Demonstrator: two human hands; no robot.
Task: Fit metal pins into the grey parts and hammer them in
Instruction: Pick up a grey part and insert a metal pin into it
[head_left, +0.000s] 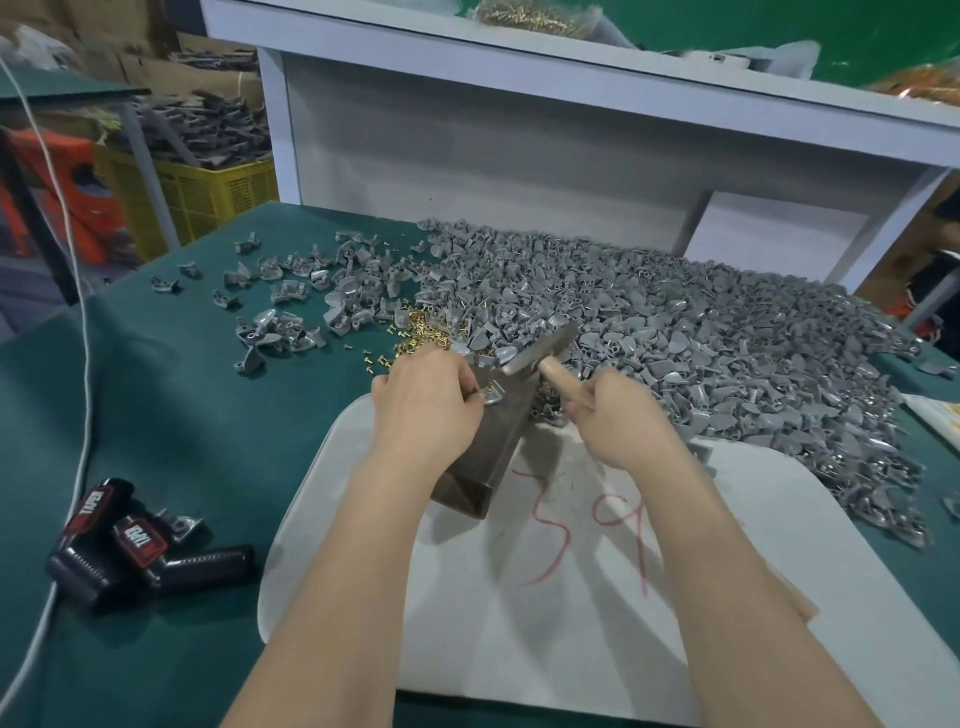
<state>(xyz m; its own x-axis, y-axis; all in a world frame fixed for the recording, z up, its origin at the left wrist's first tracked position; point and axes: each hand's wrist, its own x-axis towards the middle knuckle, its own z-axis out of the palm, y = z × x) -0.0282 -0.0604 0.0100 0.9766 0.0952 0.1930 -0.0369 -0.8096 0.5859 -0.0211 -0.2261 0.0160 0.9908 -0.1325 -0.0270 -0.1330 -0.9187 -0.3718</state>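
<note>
As your left hand (426, 402) curls its fingers (470, 395) round a small grey plastic part (492, 398), it holds that part against the top end of a dark rectangular metal block (485, 457) at the centre of the frame. A brass-coloured fleck shows on the part's upper side; you cannot tell whether it is a seated pin. Your right hand (621, 423) grips the pale wooden handle of a hammer (540, 347), with its fingers wrapped closed around the shaft. The hammer's grey metal head is tilted and sits just to the upper right of the held part, apart from it. The block rests on a white rounded-corner board (753, 571) bearing red scrawled marks, in the lower centre of the frame. The board lies on a dark green cloth-covered surface (182, 405).

Loose brass-coloured metal pins (415, 335) lie in a small pile just above your left hand. A large heap of grey plastic parts (701, 332) covers the surface from the centre to the right edge of the frame and reaches the board's right rim. Scattered grey parts (291, 291) lie to the upper left of the pins.

Two black blocky items with red labels (130, 540) lie at the lower left, beside a white cable (83, 364) that runs up the left edge. A white shelf unit (519, 130) stands behind the heap. A yellow perforated crate (218, 192) holding dark parts sits at the upper left.
</note>
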